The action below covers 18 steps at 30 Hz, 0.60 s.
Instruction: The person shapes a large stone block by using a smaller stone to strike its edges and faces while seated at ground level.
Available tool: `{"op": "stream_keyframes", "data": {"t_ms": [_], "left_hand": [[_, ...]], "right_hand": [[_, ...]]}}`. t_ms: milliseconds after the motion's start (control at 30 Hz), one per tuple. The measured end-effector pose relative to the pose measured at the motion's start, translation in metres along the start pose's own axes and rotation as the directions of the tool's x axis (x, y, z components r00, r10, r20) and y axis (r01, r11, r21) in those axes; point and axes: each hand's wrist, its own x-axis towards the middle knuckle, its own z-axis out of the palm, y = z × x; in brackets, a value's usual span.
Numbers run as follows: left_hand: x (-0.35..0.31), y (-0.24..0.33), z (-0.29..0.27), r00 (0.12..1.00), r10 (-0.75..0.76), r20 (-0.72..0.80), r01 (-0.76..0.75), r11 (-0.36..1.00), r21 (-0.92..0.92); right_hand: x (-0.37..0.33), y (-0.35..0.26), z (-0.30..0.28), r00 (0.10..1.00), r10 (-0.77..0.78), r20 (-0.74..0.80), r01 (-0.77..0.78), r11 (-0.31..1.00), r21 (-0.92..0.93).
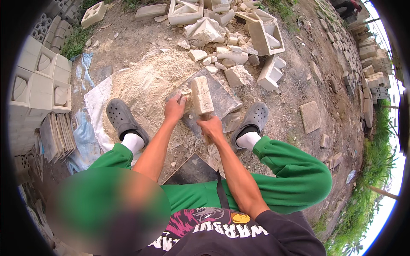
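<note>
My right hand is wrapped round the handle of a mallet. The mallet's thick, dust-covered pale head is over a dark square slab on the ground between my feet. Just left of the mallet head, my left hand pinches a small pale chunk of broken block at the slab's left side. The mallet head partly hides the slab, and the underside of the chunk cannot be seen.
Crushed pale powder is heaped on a white sheet at the left. Beyond the slab lie rubble and broken hollow blocks. Whole blocks are stacked far left. A flat stone lies to the right.
</note>
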Motion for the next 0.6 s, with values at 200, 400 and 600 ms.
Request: {"op": "stream_keyframes", "data": {"t_ms": [200,400,600], "left_hand": [[-0.017,-0.019,0.012,0.95,0.284,-0.13,-0.264,0.953,0.146],[-0.016,-0.004,0.005,0.974,0.225,0.001,-0.22,0.95,0.222],[-0.013,-0.018,0.004,0.952,0.303,-0.039,-0.285,0.928,0.242]], "right_hand": [[0.002,-0.026,-0.016,0.971,-0.215,-0.101,0.212,0.976,-0.041],[0.019,0.01,0.001,0.98,-0.173,-0.096,0.153,0.971,-0.186],[0.004,-0.022,-0.024,0.98,-0.172,-0.098,0.183,0.975,0.125]]}}
